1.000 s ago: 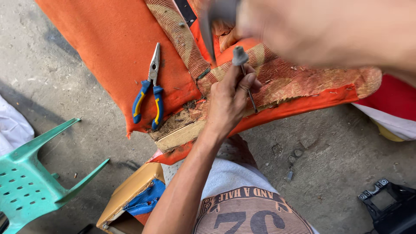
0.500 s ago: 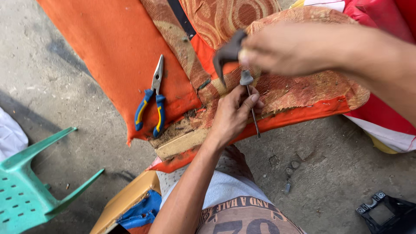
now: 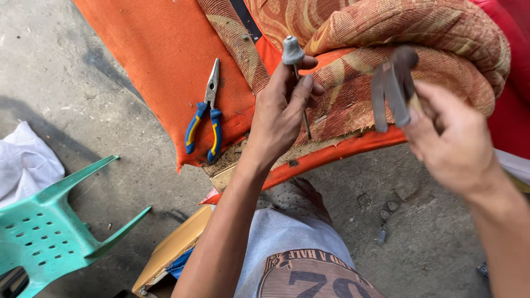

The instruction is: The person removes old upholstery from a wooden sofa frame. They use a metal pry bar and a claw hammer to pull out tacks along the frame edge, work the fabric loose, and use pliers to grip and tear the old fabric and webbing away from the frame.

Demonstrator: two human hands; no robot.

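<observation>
The one camera sits on my head, looking steeply down and close over my lap at the near edge of the orange fabric-covered cushion (image 3: 160, 66) on the grey concrete floor (image 3: 66, 83).

Your left hand (image 3: 284, 113) grips a thin metal punch (image 3: 296, 72) with a grey knobbed top, shaft pointing down at the frayed edge of the patterned upholstery fabric (image 3: 386, 49). Your right hand (image 3: 452, 140) holds a dark-headed hammer (image 3: 393, 88) raised just to the right of the punch, head blurred, apart from it. Both sit over an orange cushion (image 3: 165, 60) lying on the concrete floor (image 3: 66, 83). Pliers with blue and yellow handles (image 3: 205, 113) lie on the orange cloth, left of your left hand. A green plastic chair (image 3: 52, 232) lies at lower left, white cloth (image 3: 25, 163) beside it.
</observation>
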